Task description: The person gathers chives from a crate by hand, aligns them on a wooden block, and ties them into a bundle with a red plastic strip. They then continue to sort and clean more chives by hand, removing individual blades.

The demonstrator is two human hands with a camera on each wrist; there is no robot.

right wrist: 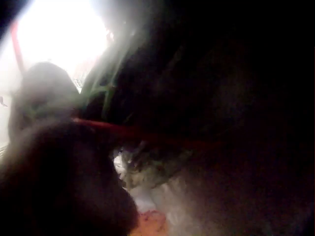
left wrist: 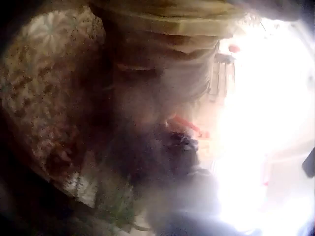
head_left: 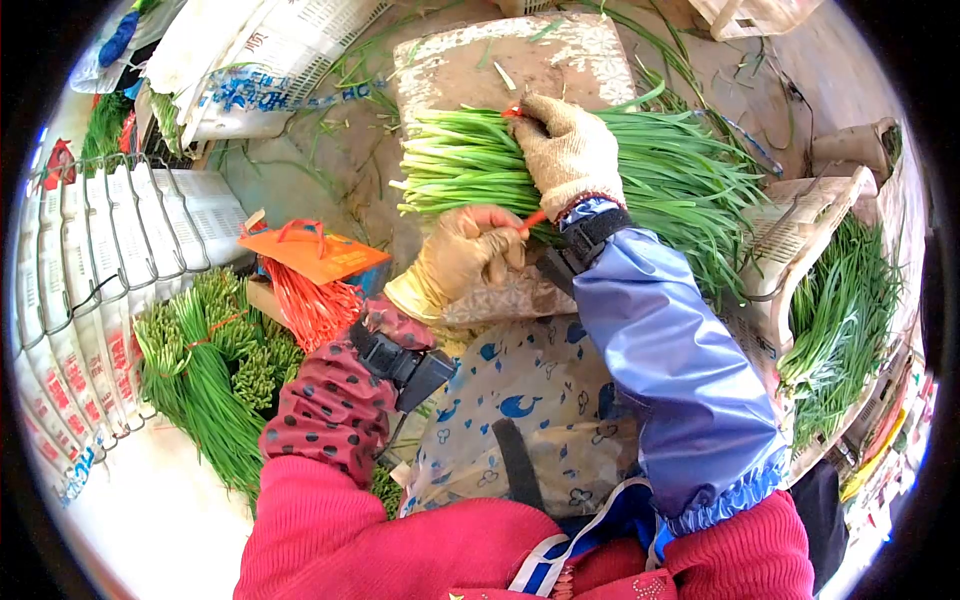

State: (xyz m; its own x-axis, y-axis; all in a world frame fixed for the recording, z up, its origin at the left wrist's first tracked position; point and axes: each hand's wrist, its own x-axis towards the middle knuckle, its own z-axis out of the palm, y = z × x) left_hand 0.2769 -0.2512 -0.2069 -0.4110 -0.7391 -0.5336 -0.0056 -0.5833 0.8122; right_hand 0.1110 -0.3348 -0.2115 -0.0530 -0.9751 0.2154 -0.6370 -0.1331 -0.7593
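A thick bunch of garlic chives [head_left: 680, 170] lies across a worn, patterned block [head_left: 430, 75], pale stem ends to the left and leaves to the right. My right hand [head_left: 570, 150], in an off-white knit glove, is over the bunch and pinches a red tie at its far side. On the near side, my left hand [head_left: 465, 255], in a yellowish rubber glove, pinches the other end of the red tie [head_left: 534, 219]. That strip also shows in the right wrist view as a red band [right wrist: 98, 123] against dark greens. Both wrist views are dim and blurred.
Red ties [head_left: 310, 300] hang in a bundle under an orange flap [head_left: 310, 250] at left. Tied chives [head_left: 200, 350] are stacked beside a white crate [head_left: 150, 220]. More greens [head_left: 845, 310] fill a crate at right. Loose leaves litter the floor [head_left: 300, 150].
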